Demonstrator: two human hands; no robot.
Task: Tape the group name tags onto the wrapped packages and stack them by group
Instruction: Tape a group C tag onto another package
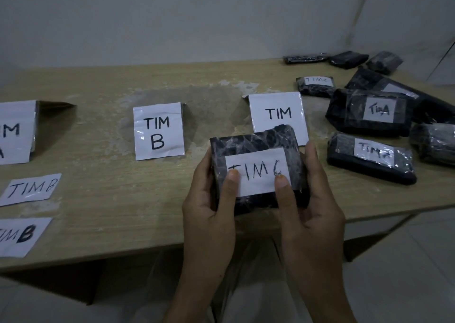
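Observation:
I hold a dark plastic-wrapped package (256, 141) above the table's near edge, with my left hand (209, 204) on its left side and my right hand (312, 207) on its right. Both thumbs press on a white tag reading "TIM C" (257, 171) on its top face. Behind it lies a large white sign reading "TIM" (277, 112), its lower part hidden by the package. A "TIM B" sign (158, 130) lies at the centre and another sign (14, 132) at the left edge. Two loose "TIM B" tags (30, 188) (19, 235) lie at the near left.
Several wrapped dark packages lie at the right: two tagged "Tim A" (369, 112) (371, 157), one tagged "TIM C" (315, 86), and untagged ones at the back (348, 59). The wooden table (110, 212) ends just below my hands. A pale wall stands behind.

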